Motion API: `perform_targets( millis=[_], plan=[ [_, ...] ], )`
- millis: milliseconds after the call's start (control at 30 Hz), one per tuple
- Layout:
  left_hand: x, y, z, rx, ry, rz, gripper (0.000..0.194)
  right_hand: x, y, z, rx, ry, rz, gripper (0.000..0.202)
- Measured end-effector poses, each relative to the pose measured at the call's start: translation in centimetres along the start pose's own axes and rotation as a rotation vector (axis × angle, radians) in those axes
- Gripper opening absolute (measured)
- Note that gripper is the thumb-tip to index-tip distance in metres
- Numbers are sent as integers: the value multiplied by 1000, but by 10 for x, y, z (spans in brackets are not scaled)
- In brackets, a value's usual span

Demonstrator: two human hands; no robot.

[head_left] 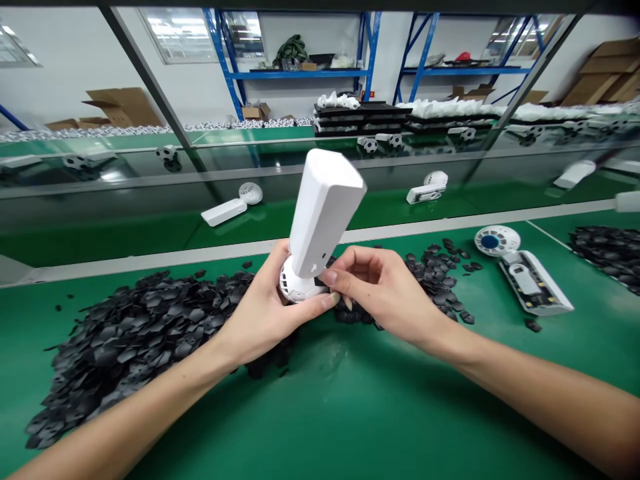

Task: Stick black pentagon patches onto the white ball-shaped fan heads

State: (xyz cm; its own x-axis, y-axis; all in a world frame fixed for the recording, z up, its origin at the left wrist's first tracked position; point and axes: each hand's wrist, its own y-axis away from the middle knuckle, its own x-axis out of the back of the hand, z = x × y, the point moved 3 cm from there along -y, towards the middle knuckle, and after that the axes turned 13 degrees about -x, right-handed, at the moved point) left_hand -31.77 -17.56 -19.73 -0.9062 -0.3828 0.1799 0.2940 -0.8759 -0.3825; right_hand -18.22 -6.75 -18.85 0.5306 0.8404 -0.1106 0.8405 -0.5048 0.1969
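My left hand (267,307) is wrapped round the round, vented base of a white device (325,207), whose long body points up and leans slightly right. The fingers of my right hand (383,287) are pinched at the base's right side, over a small black piece (320,282) partly hidden by the fingertips. Both thumbs nearly meet there. A large pile of thin black pieces (145,333) lies to the left, and a smaller heap (440,283) is behind my right hand.
Another white device (533,283) lies on the green table (330,413) at the right, its inside showing. More black pieces (607,253) are at the far right. Beyond the table edge, a green conveyor (310,213) carries white devices (225,212). Blue shelves (300,75) stand behind.
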Motion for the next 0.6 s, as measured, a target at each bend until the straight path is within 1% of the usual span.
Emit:
perform_targets(
  millis=[100,200,267,333,433,500,567,600],
  plan=[
    [-2,0,3,16,38,-5,45,3,-1,-1,-11,-15,19,48],
    [-3,1,3,-8,-47,60,39,3,-2,2,-13,-52,-1,41],
    [-3,3,0,-17,-123,130,37,2,-2,6,-12,-62,-42,36],
    [-3,4,-5,-5,-147,190,38,1,-3,9,-7,-46,-85,31],
    [-1,5,-12,17,-104,236,39,1,-3,7,8,39,-169,19],
    [3,5,-13,2,-74,258,37,3,-2,4,31,106,-222,14],
    [5,6,-13,-13,-18,278,35,7,-3,0,74,157,-186,16],
    [6,6,-14,-13,17,285,34,8,-4,-1,87,167,-145,23]
  ],
)
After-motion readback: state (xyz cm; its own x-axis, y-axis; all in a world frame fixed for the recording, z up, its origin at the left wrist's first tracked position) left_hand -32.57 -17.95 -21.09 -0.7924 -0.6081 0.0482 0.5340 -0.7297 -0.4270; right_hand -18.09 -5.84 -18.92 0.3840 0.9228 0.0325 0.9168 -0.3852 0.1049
